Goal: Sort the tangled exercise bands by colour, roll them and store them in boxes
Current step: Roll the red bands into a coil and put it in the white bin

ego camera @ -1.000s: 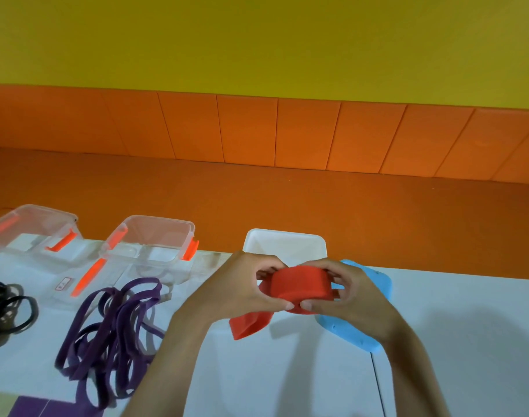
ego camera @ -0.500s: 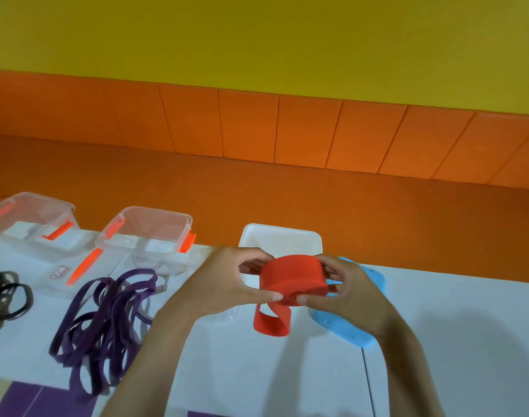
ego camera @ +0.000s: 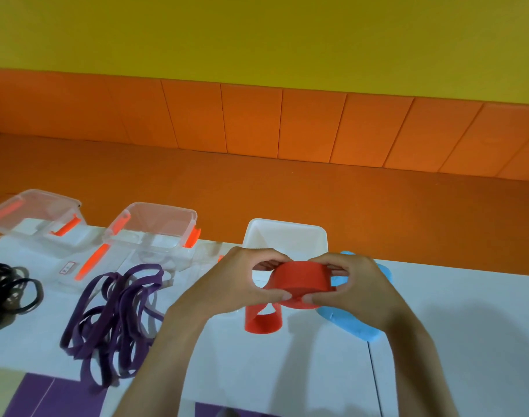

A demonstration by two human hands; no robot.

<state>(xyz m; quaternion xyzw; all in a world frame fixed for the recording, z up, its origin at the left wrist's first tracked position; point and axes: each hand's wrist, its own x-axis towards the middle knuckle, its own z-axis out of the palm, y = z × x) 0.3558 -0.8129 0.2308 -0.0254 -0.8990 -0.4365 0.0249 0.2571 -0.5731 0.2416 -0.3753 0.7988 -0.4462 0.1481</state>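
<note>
Since a second ago the loose end of the red band [ego camera: 300, 279] has dropped into a loop under the roll, held near the middle of the far edge of the table [ego camera: 455, 332]. Bare surface runs toward the right edge. A white box [ego camera: 287, 236] stands behind the roll, a blue lid [ego camera: 347, 325] lies beneath it, and purple bands [ego camera: 118, 314] lie to the left. The left hand [ego camera: 227, 285] and right hand [ego camera: 364, 284] both pinch the roll, fingers curled.

Two clear boxes [ego camera: 158, 218], one white box [ego camera: 287, 225], blue lid [ego camera: 347, 325], red band [ego camera: 302, 279], purple heap [ego camera: 118, 311], black heap [ego camera: 10, 284] (one each)
</note>
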